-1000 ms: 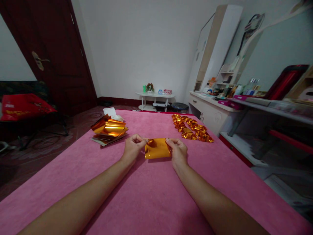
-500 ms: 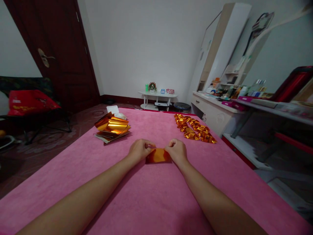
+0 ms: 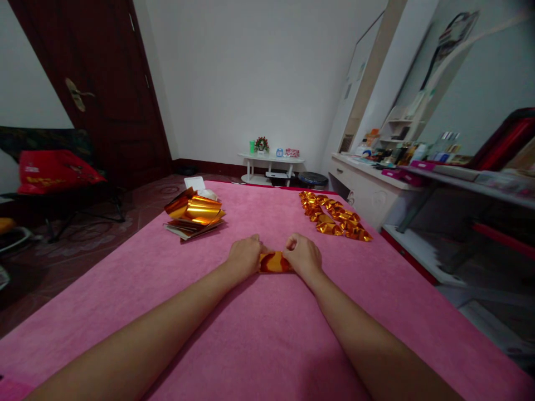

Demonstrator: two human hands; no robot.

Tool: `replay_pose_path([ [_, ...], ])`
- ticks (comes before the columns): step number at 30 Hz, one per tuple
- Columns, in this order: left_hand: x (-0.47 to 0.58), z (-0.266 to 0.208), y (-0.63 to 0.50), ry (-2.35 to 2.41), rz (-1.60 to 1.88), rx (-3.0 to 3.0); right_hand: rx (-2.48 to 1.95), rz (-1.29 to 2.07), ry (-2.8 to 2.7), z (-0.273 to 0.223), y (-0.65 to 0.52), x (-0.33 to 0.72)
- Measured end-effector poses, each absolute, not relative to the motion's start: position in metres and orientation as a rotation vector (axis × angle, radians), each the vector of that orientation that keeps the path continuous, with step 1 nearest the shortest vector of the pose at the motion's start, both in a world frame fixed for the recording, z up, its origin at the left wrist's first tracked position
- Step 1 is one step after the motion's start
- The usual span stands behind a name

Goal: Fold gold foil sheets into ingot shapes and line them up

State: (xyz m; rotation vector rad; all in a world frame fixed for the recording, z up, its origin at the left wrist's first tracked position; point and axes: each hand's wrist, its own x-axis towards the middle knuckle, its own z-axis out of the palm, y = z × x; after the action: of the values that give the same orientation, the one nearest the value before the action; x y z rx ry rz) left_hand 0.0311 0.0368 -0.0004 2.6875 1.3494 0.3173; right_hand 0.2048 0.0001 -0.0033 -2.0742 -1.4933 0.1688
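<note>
A narrow strip of shiny gold foil paper (image 3: 273, 262) lies on the pink cloth between my hands. My left hand (image 3: 246, 255) is closed on its left end, the fingers partly hidden behind the knuckles. At the right end, my right hand (image 3: 304, 254) pinches the paper between thumb and fingertips. A loose stack of gold foil sheets (image 3: 203, 210) rests farther off on the left. To the right, folded gold foil pieces (image 3: 330, 225) sit in rows on the cloth.
The pink cloth (image 3: 259, 334) covers the surface under my arms. Behind the stack are a white lid-like piece (image 3: 194, 183) and a whitish bundle (image 3: 208, 194). A cluttered white dresser (image 3: 371, 192) stands along the right, and a low white table (image 3: 271, 159) by the far wall.
The gold paper now shows as a narrower strip. My left hand has shifted slightly right and turned over the paper's left end; my right hand keeps its pinch.
</note>
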Motion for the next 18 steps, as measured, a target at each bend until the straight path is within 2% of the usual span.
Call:
replay_pose_path([
  [4,0.034,0.001,0.034,1.257,0.297,2.718,-2.059,0.206,-1.479,-0.006,0.001,0.204],
  [10,0.029,-0.010,0.040,1.263,0.709,2.256,-1.963,0.287,-1.422,-0.008,0.001,0.206],
  [18,0.021,-0.018,0.054,1.132,0.976,1.858,-1.681,0.504,-1.282,-0.014,0.005,0.212],
])
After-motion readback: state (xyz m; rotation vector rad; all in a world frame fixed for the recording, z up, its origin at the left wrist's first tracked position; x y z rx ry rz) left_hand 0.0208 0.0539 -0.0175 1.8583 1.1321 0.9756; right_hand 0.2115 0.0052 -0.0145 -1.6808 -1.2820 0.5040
